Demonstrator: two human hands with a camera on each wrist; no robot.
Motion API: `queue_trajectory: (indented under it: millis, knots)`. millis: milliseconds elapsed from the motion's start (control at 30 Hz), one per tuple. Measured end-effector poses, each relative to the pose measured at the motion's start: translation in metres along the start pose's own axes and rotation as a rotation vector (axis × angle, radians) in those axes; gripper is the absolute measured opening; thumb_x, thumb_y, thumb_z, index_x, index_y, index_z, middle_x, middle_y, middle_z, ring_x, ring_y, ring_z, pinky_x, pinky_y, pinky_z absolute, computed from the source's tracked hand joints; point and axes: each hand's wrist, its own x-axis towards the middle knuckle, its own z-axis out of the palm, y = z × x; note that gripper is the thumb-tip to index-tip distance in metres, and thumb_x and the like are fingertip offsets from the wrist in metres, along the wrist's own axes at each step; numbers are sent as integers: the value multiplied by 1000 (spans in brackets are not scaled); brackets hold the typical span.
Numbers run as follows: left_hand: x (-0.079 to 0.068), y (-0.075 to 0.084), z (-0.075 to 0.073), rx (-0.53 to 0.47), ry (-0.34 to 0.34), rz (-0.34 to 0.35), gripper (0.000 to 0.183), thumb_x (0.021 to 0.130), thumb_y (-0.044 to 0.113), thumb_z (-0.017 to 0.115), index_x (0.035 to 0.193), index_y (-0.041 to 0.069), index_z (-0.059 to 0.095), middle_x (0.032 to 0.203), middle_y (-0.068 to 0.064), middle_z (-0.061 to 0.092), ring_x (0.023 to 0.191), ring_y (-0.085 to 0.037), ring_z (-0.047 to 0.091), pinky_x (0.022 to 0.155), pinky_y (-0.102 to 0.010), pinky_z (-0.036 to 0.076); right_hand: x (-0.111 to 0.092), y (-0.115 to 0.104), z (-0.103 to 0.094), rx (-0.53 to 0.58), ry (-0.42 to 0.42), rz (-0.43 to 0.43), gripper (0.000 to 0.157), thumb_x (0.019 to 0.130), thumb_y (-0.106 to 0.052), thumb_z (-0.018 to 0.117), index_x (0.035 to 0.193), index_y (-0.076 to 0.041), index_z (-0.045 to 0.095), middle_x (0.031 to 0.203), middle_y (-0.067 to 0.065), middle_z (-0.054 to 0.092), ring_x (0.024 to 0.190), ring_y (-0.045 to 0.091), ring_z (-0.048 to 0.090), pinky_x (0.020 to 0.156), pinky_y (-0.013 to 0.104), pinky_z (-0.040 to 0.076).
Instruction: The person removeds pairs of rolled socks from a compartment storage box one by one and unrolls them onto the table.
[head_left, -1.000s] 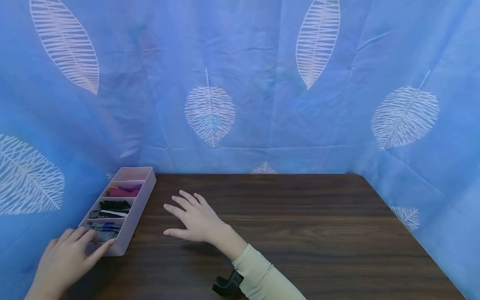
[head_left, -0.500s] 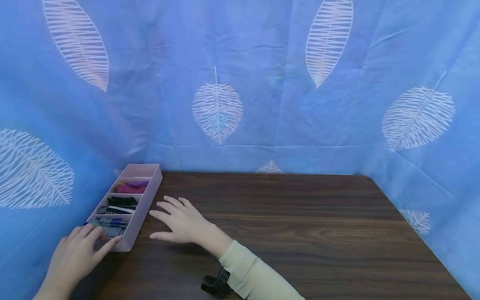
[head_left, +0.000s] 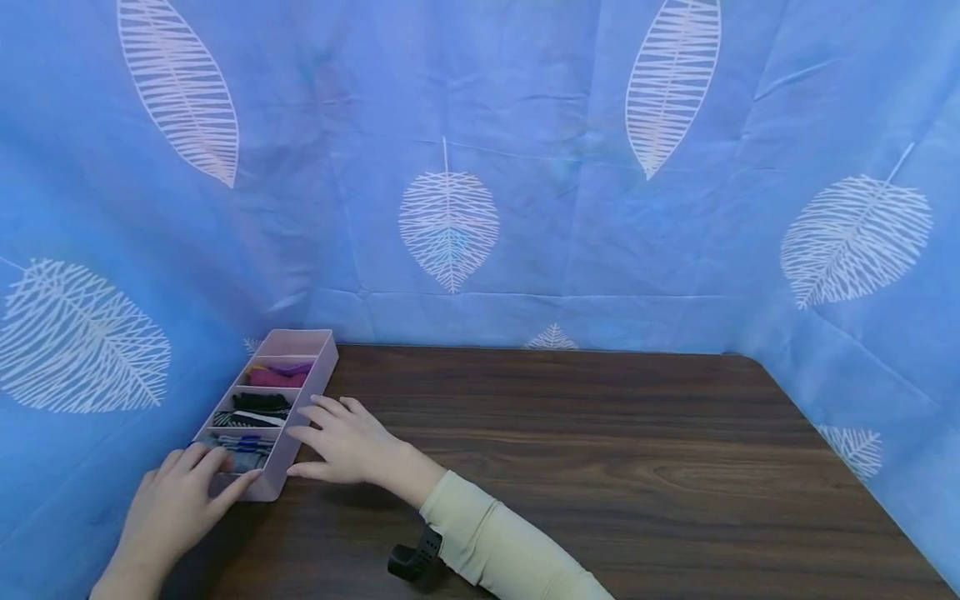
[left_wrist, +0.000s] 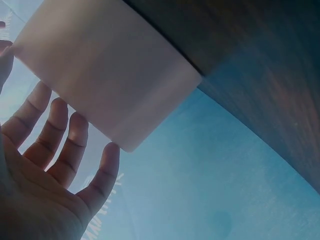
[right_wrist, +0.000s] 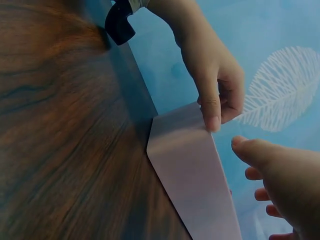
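A long pale pink divided box (head_left: 320, 377) stands at the table's left side. Its compartments hold folded fabric pieces: pink and purple (head_left: 277, 377), black and striped (head_left: 258, 403), and grey-blue (head_left: 251, 455) nearest. At the near end my left hand (head_left: 168, 508) pinches the rim, thumb outside and fingers over the inside; the right wrist view shows this grip at the box wall (right_wrist: 190, 165). My right hand (head_left: 348, 446) is beside the box's right wall, fingers spread and relaxed, fingertips overlapping it in the head view. The left wrist view shows left fingertips along the box's edge (left_wrist: 110, 70).
The dark wood-grain table (head_left: 562, 467) extends to the right. A blue curtain (head_left: 540, 208) with white leaf prints hangs behind it and along both sides. A black band (head_left: 416, 557) sits on the right wrist.
My right hand has moved left, from over the table to the box's right wall. The left hand keeps its place at the near end. The head view has shifted slightly left.
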Motion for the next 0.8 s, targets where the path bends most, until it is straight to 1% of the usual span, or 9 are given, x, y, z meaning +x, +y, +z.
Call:
queue_trajectory:
  millis: [100,233,333,400,467,533,633,800]
  knots:
    - [0,0,1,2,8,4,42,76,50,78,81,10,66,80,-9,59,78,-33,51,71,-58,44,8,-3,0,-13,16,-7,53,97,-63,39,140,-34,51,146,-8,50,139,12,40,110,33,40]
    - [1,0,0,1,-31,-14,42,77,48,78,84,8,66,82,-12,60,81,-35,51,73,-61,44,21,-8,0,17,9,10,51,97,-62,40,138,-34,53,140,-10,53,132,8,46,103,25,43]
    - [2,-1,-2,-3,-68,-27,43,78,49,77,86,8,66,83,-12,61,83,-35,51,76,-63,44,32,-13,2,44,26,24,49,96,-62,42,135,-34,55,133,-10,55,121,5,50,94,18,44]
    - [2,-2,-3,-6,-67,-24,42,78,48,77,86,8,67,82,-11,61,82,-34,51,75,-62,44,40,-18,4,52,55,23,48,96,-61,44,132,-33,58,127,-10,56,112,4,51,88,15,44]
    - [2,-4,-4,-5,-49,-6,40,77,47,78,84,9,66,80,-9,60,79,-32,52,73,-60,45,47,-23,6,71,64,27,48,95,-61,45,131,-32,58,122,-10,55,105,3,49,84,13,43]
    - [1,-4,-3,-5,-13,21,38,75,44,80,83,9,66,79,-7,59,78,-31,53,70,-58,46,53,-27,8,80,61,34,48,95,-62,46,131,-32,58,121,-10,55,103,3,48,82,12,42]
    - [0,-2,-1,-4,40,60,34,72,39,83,81,10,66,79,-7,60,78,-32,54,69,-58,47,61,-33,11,100,26,54,49,93,-63,47,132,-34,58,120,-11,53,100,3,46,77,11,40]
    - [-1,-1,1,-21,93,76,32,70,34,85,81,11,66,79,-7,60,79,-32,55,70,-58,47,72,-39,16,127,-34,98,45,92,-62,50,128,-37,60,115,-12,51,95,3,40,71,11,35]
